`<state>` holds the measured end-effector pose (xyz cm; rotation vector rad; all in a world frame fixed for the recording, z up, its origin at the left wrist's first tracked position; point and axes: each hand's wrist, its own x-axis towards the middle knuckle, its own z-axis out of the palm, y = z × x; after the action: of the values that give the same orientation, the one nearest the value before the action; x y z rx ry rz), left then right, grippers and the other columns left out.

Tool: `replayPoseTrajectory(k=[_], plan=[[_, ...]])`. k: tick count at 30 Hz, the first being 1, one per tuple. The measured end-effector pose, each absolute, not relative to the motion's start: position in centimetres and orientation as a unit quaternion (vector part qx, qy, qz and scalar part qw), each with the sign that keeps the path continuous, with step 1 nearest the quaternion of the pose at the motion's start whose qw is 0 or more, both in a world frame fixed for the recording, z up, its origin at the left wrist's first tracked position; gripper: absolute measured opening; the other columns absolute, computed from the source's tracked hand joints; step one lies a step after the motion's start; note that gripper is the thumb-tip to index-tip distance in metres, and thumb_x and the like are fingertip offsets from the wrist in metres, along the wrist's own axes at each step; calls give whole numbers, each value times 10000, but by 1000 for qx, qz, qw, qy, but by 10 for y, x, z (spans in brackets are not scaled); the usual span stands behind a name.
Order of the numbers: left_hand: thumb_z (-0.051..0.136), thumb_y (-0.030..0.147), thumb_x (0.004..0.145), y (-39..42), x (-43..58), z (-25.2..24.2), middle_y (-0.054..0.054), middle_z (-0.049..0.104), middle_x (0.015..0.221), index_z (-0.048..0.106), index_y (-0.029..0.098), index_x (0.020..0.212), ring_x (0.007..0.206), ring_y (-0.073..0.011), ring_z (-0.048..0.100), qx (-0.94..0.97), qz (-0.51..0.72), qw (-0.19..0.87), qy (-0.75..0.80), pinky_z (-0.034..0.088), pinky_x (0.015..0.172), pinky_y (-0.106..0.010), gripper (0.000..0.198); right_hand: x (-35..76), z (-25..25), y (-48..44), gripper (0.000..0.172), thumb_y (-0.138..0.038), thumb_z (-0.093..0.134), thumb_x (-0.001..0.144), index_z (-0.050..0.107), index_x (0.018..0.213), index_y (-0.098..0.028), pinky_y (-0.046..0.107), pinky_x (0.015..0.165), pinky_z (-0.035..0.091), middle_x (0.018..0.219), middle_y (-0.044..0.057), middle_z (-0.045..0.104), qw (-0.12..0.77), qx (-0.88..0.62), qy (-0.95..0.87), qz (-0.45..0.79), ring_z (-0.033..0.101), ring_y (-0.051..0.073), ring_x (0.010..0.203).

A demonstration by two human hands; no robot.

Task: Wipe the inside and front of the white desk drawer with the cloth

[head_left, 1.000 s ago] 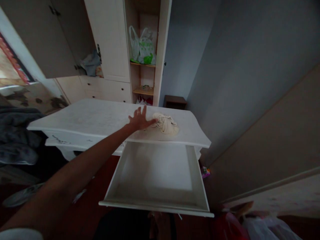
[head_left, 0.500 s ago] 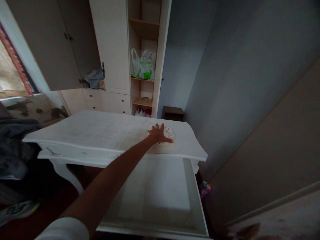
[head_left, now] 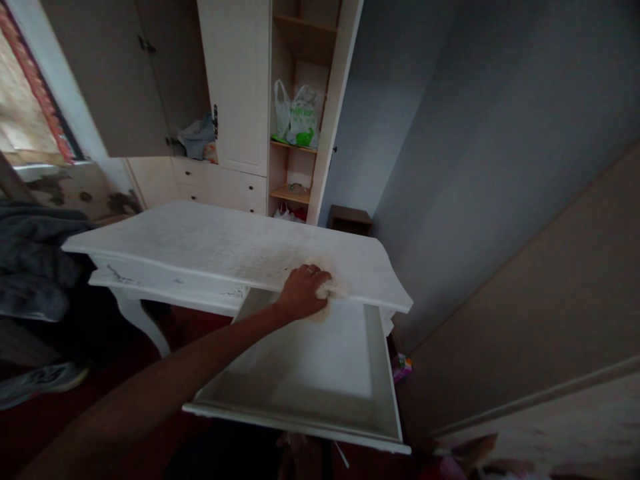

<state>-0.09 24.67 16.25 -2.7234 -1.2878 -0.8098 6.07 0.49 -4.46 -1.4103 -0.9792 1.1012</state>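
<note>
Head view: the left hand (head_left: 303, 292), fingers curled, grips a cream cloth (head_left: 330, 289) at the near edge of the white desk (head_left: 210, 233), right of its middle, above the open drawer (head_left: 325, 373). Dimly seen beneath that drawer is probably the right hand (head_left: 298, 448); its grip cannot be told. Loosened left fingers could let the cloth drop into the drawer.

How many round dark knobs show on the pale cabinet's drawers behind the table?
4: upper left knob, lower left knob, upper right knob and lower right knob. The white table may hide more below.
</note>
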Motion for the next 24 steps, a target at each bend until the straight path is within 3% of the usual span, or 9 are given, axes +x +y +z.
replayPoseTrajectory(k=[5,7,9,11,15,19,21,24], plan=[[671,319,758,187,-62,144,-110,562,1307,543,260,1285,1265,-328,431,-918,-145,72,-362,373,1006,-487,545,62,-57,6,295,-395,576,939,622,1131,-176,355,773,565,1123,62,641,538,-572,-405,467,644,187,911],[666,305,758,177,-80,134,-126,552,1328,522,253,1309,1255,-347,441,-905,-104,86,-404,385,981,-501,572,61,-63,8,380,-506,535,933,667,973,-152,279,599,538,854,38,680,542,-565,-402,474,631,144,676],[655,297,762,175,-89,124,-143,547,1334,521,234,1312,1224,-362,468,-886,-68,96,-448,405,949,-502,569,58,-68,11,556,-657,470,890,682,798,-152,236,431,431,549,7,600,547,-560,-398,479,527,119,451],[636,304,774,178,-87,116,-188,559,1304,532,178,1302,1176,-388,504,-865,-33,100,-490,425,906,-508,553,56,-71,12,645,-755,447,823,680,722,-163,228,366,340,399,-8,506,555,-559,-382,483,441,112,355],[627,390,772,194,-63,105,-270,584,1221,540,72,1282,1089,-437,555,-819,17,44,-572,454,831,-520,607,53,-68,11,682,-816,488,734,673,726,-159,218,367,296,363,-11,498,570,-555,-326,511,411,105,331],[618,432,743,218,-39,94,-271,475,1394,506,99,1327,1280,-484,403,-788,-18,19,-615,422,903,-587,682,52,-58,8,666,-798,511,739,680,742,-154,218,395,321,373,-15,500,575,-562,-319,502,428,106,355],[564,422,776,231,-35,88,-251,509,1370,516,90,1310,1282,-448,424,-788,-47,6,-613,426,931,-566,631,51,-55,8,659,-798,517,734,674,724,-158,219,391,321,378,-20,493,578,-568,-315,495,427,107,355],[526,374,792,248,-34,80,-202,598,1266,550,95,1253,1120,-343,584,-821,-73,-45,-564,489,888,-443,540,50,-54,6,632,-773,511,764,670,728,-162,221,390,332,403,-22,501,584,-570,-306,490,440,111,366]])
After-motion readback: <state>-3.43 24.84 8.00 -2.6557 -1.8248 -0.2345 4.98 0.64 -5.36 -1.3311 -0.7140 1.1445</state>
